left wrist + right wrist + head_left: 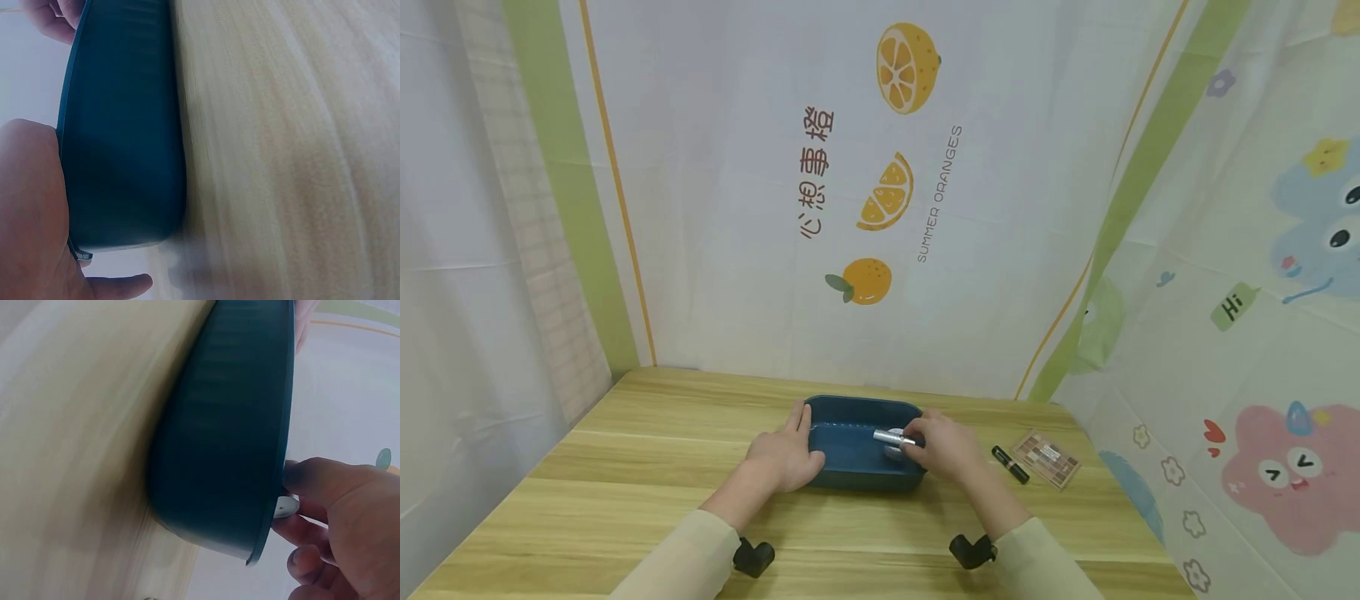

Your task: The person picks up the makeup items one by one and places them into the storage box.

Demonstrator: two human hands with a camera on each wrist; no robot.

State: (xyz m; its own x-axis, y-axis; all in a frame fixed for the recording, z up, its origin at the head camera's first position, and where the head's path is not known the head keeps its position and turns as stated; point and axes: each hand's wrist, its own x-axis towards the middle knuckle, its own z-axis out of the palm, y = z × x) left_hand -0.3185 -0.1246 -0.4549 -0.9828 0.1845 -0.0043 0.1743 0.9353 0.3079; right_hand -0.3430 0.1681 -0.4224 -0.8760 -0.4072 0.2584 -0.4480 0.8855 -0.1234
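A dark teal plastic bin (842,481) stands on the wooden table. My left hand (781,460) rests over the bin's left rim, its fingers straight and its thumb toward the inside. In the left wrist view, one straight finger (122,287) extends beyond the end wall. Above the right part of the bin, my right hand (951,446) pinches a slim silver tube (891,437) with a dark end. A pale round item (892,452) shows behind the tube, partly hidden. In the right wrist view, a small white rounded piece (285,507) shows between the fingers; what it belongs to is unclear.
On the table (662,467), right of the bin, lie a black cosmetic tube (1010,465) and an eyeshadow palette (1048,457). A white curtain (730,250) printed with oranges hangs behind the table, and a cartoon-printed curtain (1225,375) hangs on the right.
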